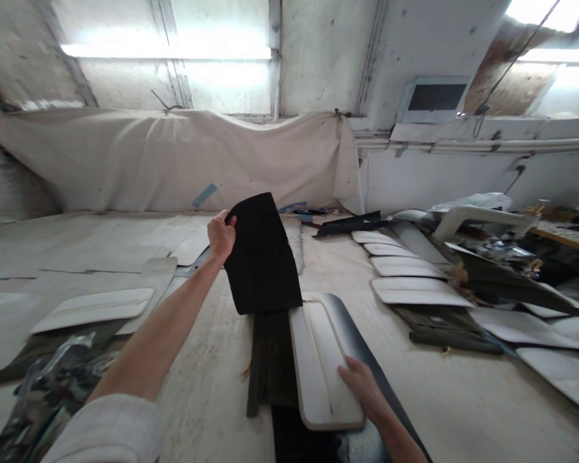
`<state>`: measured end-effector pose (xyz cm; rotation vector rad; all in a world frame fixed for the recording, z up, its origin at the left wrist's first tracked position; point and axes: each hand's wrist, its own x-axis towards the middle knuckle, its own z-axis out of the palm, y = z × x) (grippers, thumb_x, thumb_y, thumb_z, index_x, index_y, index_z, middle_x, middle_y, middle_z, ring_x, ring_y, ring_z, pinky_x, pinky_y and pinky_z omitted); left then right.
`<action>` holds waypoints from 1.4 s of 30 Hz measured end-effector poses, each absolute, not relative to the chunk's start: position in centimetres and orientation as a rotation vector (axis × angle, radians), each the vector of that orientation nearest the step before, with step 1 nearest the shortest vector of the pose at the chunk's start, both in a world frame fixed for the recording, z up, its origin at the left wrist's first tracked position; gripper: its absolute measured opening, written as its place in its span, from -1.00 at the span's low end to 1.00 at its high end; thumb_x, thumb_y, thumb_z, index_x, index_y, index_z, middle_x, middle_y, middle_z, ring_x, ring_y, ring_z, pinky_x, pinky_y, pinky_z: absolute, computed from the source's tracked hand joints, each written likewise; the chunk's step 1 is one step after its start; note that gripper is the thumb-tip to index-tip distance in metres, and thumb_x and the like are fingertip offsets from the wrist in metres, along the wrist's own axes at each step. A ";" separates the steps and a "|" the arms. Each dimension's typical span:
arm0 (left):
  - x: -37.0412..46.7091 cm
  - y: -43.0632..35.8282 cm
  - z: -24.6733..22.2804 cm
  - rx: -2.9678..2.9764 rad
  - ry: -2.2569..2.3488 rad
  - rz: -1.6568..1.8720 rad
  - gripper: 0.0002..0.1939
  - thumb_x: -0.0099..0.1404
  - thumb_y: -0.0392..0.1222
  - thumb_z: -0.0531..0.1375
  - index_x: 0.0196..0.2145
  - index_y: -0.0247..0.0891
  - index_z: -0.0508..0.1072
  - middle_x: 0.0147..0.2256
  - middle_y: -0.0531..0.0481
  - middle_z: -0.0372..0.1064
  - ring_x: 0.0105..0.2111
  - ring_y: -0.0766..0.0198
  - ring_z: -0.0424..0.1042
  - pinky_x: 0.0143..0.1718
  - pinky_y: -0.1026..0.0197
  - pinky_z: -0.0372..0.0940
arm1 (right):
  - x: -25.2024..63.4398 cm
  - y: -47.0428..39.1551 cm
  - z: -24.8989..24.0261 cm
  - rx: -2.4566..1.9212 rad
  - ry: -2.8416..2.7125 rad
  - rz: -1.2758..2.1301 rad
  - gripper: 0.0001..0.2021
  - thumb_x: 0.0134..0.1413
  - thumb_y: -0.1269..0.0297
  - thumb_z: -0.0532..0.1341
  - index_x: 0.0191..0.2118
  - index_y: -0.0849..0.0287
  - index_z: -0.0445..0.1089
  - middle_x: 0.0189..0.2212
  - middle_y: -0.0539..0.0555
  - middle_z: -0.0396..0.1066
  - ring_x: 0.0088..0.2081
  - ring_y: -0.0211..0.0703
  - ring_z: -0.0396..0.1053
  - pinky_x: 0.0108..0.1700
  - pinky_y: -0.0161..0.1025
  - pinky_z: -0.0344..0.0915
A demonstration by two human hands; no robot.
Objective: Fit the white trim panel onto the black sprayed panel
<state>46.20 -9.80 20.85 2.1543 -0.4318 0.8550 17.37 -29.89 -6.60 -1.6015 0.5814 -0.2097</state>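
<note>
My left hand (221, 235) is closed on the upper left corner of a black fabric piece (260, 257), which is raised above the table. Below it lie dark olive fabric strips (276, 360). A white padded panel with a lengthwise seam (321, 366) rests beside the strips, over a dark, shiny-edged board (367, 360). At the panel's right edge my right hand (361, 386) grips it, thumb on top; the other fingers are partly hidden.
Sewing machines stand at the lower left (53, 386) and right (487, 225). Similar white panels (415, 290) overlap on the right, and one (96, 307) lies left. A dark folded piece (352, 223) lies at the back, before a cloth-covered wall (174, 161).
</note>
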 end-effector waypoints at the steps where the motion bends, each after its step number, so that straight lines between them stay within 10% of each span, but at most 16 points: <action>1: 46.2 -9.9 20.8 2.158 -0.431 0.853 -0.74 0.19 -0.17 0.03 -0.25 -0.28 0.45 -0.31 -0.11 0.47 -0.27 0.13 0.40 -0.24 0.19 0.21 | 17.3 -29.9 -6.6 -1.614 0.559 -0.214 -0.71 -0.25 0.09 0.17 -0.46 0.23 0.38 -0.55 0.09 0.42 -0.43 -0.01 0.39 -0.42 -0.21 0.29; 14: 45.9 -10.9 20.0 2.210 -0.409 0.843 -0.75 0.18 -0.18 0.03 -0.26 -0.26 0.45 -0.31 -0.11 0.47 -0.24 0.10 0.40 -0.21 0.18 0.22 | 17.3 -30.5 -8.5 -1.859 0.484 -0.366 -0.67 -0.11 0.23 0.08 -0.20 0.27 0.37 -0.28 0.18 0.45 -0.14 0.08 0.35 -0.05 -0.08 0.19; 25: 45.8 -11.4 19.6 2.192 -0.413 0.843 -0.76 0.16 -0.18 0.04 -0.32 -0.29 0.46 -0.39 -0.11 0.45 -0.31 0.11 0.40 -0.26 0.17 0.22 | 17.3 -32.6 -8.8 -2.095 0.501 -0.295 -0.70 -0.11 0.28 0.06 -0.27 0.25 0.43 -0.39 0.12 0.49 -0.30 0.00 0.41 -0.22 -0.18 0.27; 32: 46.3 -11.8 19.0 2.191 -0.414 0.829 -0.77 0.17 -0.17 0.04 -0.29 -0.25 0.44 -0.35 -0.06 0.45 -0.29 0.17 0.39 -0.22 0.21 0.22 | 17.1 -32.6 -9.9 -2.353 0.725 -0.232 -0.54 0.00 0.37 0.04 0.05 0.43 0.24 -0.21 0.33 0.44 -0.17 0.04 0.37 -0.13 -0.14 0.19; 42: 47.0 -12.3 18.0 2.155 -0.408 0.807 -0.81 0.14 -0.21 0.07 -0.32 -0.27 0.44 -0.36 -0.04 0.45 -0.27 0.17 0.40 -0.18 0.20 0.23 | 17.7 -34.4 -9.3 -2.427 0.766 -0.112 -0.88 -0.06 0.32 0.17 -0.33 0.18 0.35 -0.51 0.00 0.36 -0.41 -0.17 0.32 -0.38 -0.30 0.08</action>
